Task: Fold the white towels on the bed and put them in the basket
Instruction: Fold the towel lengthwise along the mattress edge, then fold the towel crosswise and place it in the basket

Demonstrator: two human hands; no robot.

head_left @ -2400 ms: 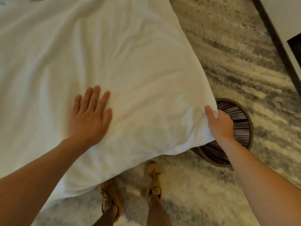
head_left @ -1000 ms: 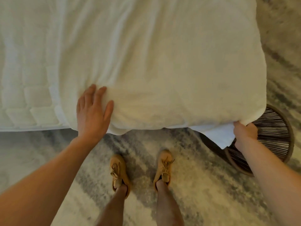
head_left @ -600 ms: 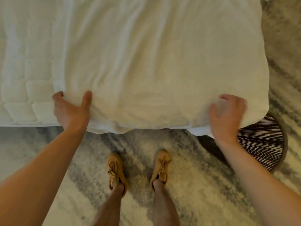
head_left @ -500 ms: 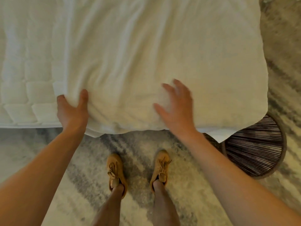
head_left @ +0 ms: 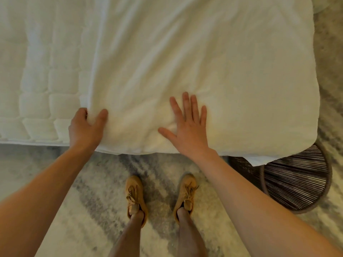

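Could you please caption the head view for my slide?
Left hand grips the white towel's corner; right hand lies flat on it.

Bare quilted mattress (head_left: pixel 37 101) lies open left of the white towel (head_left: pixel 194 58). The basket (head_left: pixel 297 184) stands on the floor at the bed's near right corner; a hanging towel corner covers part of its mouth, the rest open from above. Rug (head_left: pixel 92 191) between shoes (head_left: pixel 136 197) and bed edge is unobstructed

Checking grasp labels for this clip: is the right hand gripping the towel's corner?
No. The right hand lies flat with fingers spread on the towel, while the left hand pinches its near-left corner.
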